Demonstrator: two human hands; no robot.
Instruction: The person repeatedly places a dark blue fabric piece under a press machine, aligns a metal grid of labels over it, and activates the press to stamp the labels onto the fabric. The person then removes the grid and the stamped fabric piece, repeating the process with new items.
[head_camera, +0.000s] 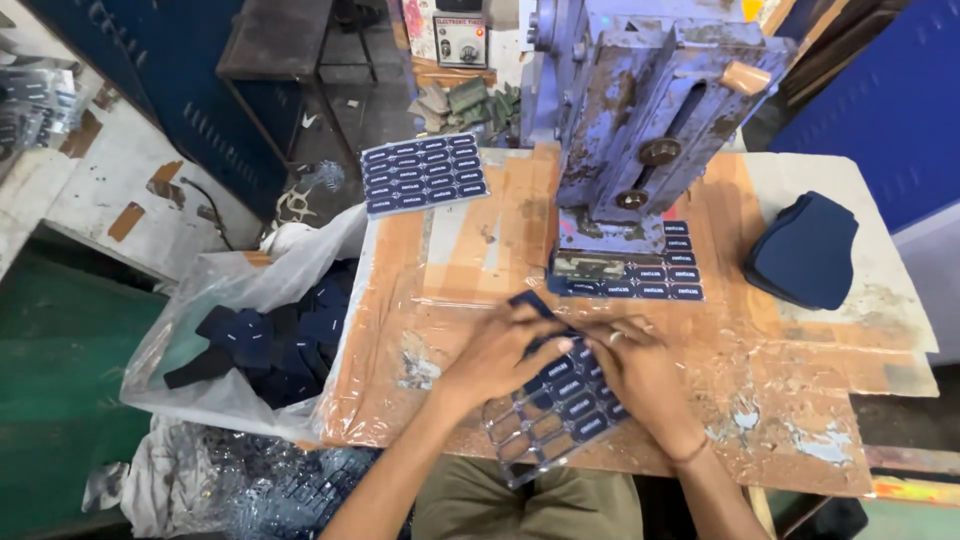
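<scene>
Both hands, the left hand (500, 352) and right hand (640, 375), are pressing on a clear label sheet (560, 410) lying in front of the press machine (650, 130). Fingers are clamped on it. Its near cells are looking already empty; dark labels are remaining farther up.

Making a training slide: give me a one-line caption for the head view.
Both hands, left and right, press on a clear sheet of dark blue labels before a blue press.

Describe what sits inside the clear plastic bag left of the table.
The clear plastic bag holds a heap of dark navy fabric pieces, some with small pale marks. Pieces deeper in the heap are covered, so their number cannot be told.
</scene>
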